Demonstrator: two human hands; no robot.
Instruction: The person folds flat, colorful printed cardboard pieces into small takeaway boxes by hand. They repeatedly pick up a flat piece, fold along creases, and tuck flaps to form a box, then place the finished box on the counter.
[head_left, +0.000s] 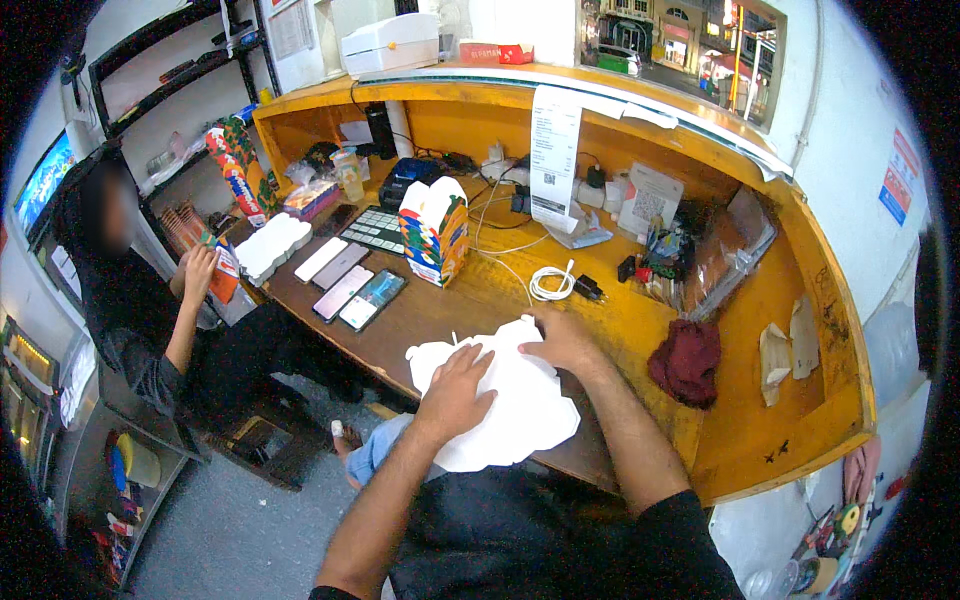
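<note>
A flat white cardboard carton blank (510,415) lies at the near edge of the brown desk, printed side not showing. My left hand (457,397) rests flat on top of it, fingers stretched out. At the blank's far right edge, my right hand (562,343) grips it, thumb on top and the other fingers partly hidden around the edge. Beyond my hands stands a folded carton (434,232) with a colourful pattern and white top flaps. Several phones (372,300) lie to the left of the blank.
A stack of white blanks (272,246) sits at the left, near a seated person (130,270) holding an orange carton piece. A keyboard (374,231), a coiled white cable (552,282), a hanging paper receipt (555,160) and a maroon cloth (685,362) surround the work spot.
</note>
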